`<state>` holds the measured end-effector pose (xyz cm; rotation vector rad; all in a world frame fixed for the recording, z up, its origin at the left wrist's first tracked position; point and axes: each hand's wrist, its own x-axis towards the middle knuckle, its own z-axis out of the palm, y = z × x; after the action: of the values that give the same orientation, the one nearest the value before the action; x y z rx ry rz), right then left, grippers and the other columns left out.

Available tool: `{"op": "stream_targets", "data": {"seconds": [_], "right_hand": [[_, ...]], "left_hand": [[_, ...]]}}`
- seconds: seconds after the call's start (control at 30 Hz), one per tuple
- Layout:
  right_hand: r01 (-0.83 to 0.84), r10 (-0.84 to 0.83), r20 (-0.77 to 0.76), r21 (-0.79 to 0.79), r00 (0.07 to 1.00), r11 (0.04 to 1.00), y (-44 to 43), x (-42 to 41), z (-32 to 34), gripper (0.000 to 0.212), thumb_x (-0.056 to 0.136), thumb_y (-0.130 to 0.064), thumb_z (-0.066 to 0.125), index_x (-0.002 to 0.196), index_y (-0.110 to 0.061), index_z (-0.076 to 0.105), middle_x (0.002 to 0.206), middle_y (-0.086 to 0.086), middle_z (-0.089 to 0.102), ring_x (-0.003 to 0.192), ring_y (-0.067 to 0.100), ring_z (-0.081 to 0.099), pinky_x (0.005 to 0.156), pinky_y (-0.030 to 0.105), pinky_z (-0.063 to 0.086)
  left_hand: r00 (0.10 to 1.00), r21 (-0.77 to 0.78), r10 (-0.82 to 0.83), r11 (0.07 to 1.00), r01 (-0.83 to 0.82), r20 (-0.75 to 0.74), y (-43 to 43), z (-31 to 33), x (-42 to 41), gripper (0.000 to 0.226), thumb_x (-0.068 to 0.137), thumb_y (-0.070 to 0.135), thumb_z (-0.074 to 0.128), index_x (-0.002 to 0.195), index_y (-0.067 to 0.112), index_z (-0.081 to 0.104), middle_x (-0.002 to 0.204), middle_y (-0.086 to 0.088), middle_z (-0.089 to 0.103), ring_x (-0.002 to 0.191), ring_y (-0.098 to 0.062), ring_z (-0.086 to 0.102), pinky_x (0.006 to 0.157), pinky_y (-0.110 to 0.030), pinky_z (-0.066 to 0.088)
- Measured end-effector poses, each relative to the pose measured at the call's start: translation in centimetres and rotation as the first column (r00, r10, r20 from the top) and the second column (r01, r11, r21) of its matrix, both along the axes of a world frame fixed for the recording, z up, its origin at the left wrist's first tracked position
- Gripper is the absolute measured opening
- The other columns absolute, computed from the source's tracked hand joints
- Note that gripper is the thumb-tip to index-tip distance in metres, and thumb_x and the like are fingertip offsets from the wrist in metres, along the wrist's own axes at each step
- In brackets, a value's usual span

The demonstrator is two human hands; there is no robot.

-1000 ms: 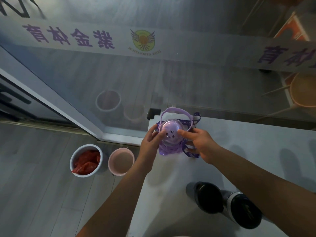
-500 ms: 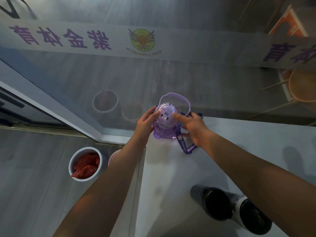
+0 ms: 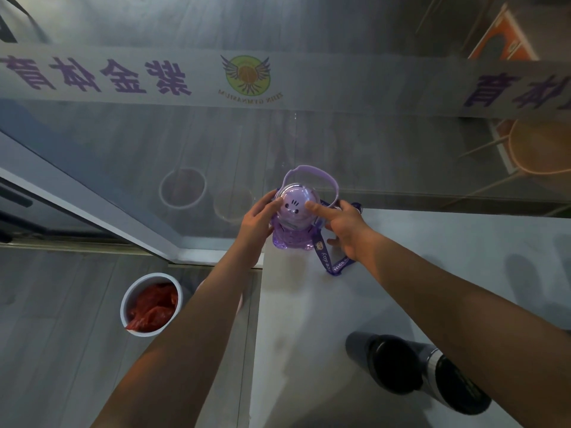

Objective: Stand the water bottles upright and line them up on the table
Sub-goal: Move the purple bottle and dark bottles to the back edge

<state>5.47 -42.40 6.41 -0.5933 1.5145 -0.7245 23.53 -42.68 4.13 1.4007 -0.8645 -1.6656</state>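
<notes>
A purple see-through bottle (image 3: 292, 234) with a domed lid, a cartoon face and a hoop handle stands upright at the far left corner of the white table (image 3: 309, 335). Its purple strap (image 3: 330, 261) trails onto the tabletop. My left hand (image 3: 258, 222) grips the bottle's left side. My right hand (image 3: 343, 227) holds its right side, forefinger lying on the lid. Two dark bottles with black tops stand upright close together near the front right: one (image 3: 394, 367) nearer the middle, the other (image 3: 460, 387) partly behind my right forearm.
A glass wall with a printed band (image 3: 185, 78) runs right behind the table's far edge. On the floor to the left stand a white bucket (image 3: 151, 304) with red stuff and a pink bucket mostly hidden by my left arm. The table's left edge drops to the floor.
Both hands have carried the purple bottle away from me to the table's far left corner, close to the glass. The strap now trails out on the tabletop.
</notes>
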Motion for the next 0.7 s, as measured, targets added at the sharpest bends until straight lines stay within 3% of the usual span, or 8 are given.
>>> {"op": "stream_targets", "data": {"seconds": [0.1,0.17,0.27,0.37,0.43,0.5,0.6,0.7], "right_hand": [[0.005,-0.005,-0.05,-0.003,0.999,1.0,0.2,0.0,0.5,0.103,0.058,-0.053,0.085,0.142,-0.021,0.035,0.132,0.002,0.052,0.116,0.026,0.05,0.085,0.046,0.044],[0.025,-0.027,-0.08,-0.02,0.996,0.999,0.7,-0.5,1.3,0.119,0.049,-0.057,0.086,0.147,-0.024,0.028,0.133,0.003,0.053,0.114,0.026,0.055,0.09,0.046,0.048],[-0.05,0.036,-0.154,-0.089,0.987,0.995,2.8,-1.8,3.5,0.094,0.07,-0.046,0.08,0.146,-0.019,0.032,0.126,0.0,0.054,0.099,0.015,0.059,0.079,0.033,0.051],[-0.237,0.185,-0.293,-0.154,0.938,0.959,6.2,-3.8,6.3,0.06,0.082,-0.034,0.073,0.135,-0.019,0.049,0.12,-0.004,0.058,0.087,0.002,0.059,0.065,0.014,0.047],[-0.357,0.27,-0.391,-0.169,0.88,0.919,9.1,-5.2,8.1,0.045,0.082,-0.033,0.073,0.125,-0.025,0.059,0.114,-0.008,0.059,0.094,0.003,0.06,0.07,0.014,0.046],[-0.467,0.364,-0.445,-0.145,0.818,0.872,12.1,-6.5,9.3,0.04,0.082,-0.036,0.072,0.12,-0.032,0.061,0.113,-0.015,0.059,0.101,0.001,0.057,0.076,0.02,0.047],[-0.666,0.51,-0.582,-0.074,0.633,0.742,16.1,-8.5,9.7,0.049,0.078,-0.051,0.071,0.124,-0.046,0.055,0.13,-0.021,0.052,0.116,-0.001,0.051,0.097,0.03,0.045],[-0.824,0.622,-0.657,0.003,0.426,0.566,18.6,-9.4,9.0,0.06,0.078,-0.055,0.069,0.133,-0.049,0.044,0.141,-0.023,0.041,0.124,-0.002,0.041,0.105,0.025,0.036]], "left_hand": [[0.999,-0.014,0.014,1.0,-0.013,0.051,0.6,1.3,-0.3,0.042,0.096,0.031,0.06,0.137,0.023,0.055,0.127,-0.003,0.063,0.108,-0.014,0.063,0.065,-0.014,0.052],[0.994,-0.036,0.046,0.998,-0.043,0.103,1.4,2.2,-0.3,0.05,0.096,0.031,0.06,0.144,0.025,0.046,0.138,0.0,0.054,0.115,-0.011,0.056,0.073,-0.013,0.047],[0.978,-0.122,0.062,0.992,-0.038,0.201,3.3,3.0,0.2,0.06,0.092,0.038,0.063,0.147,0.035,0.039,0.15,0.006,0.043,0.132,-0.012,0.044,0.097,-0.027,0.038],[0.973,-0.17,0.103,0.983,-0.067,0.209,6.5,3.4,0.3,0.055,0.086,0.042,0.068,0.136,0.046,0.046,0.142,0.015,0.047,0.132,-0.01,0.045,0.108,-0.035,0.038],[0.977,-0.175,0.1,0.982,-0.066,0.19,9.0,3.3,-0.3,0.053,0.079,0.047,0.069,0.127,0.052,0.049,0.14,0.015,0.05,0.131,-0.01,0.047,0.112,-0.041,0.038],[0.974,-0.136,0.039,0.991,-0.009,0.221,11.8,2.9,-1.3,0.054,0.082,0.044,0.069,0.132,0.049,0.048,0.147,0.011,0.046,0.134,-0.01,0.043,0.113,-0.041,0.035],[0.934,-0.099,-0.111,0.983,0.152,0.339,15.9,2.0,-2.9,0.059,0.088,0.036,0.066,0.142,0.043,0.042,0.149,0.014,0.038,0.134,-0.008,0.035,0.109,-0.036,0.032],[0.874,-0.051,-0.275,0.946,0.321,0.4,19.1,0.6,-4.4,0.07,0.081,0.036,0.066,0.144,0.044,0.038,0.152,0.017,0.036,0.138,-0.008,0.034,0.112,-0.033,0.031]]}}
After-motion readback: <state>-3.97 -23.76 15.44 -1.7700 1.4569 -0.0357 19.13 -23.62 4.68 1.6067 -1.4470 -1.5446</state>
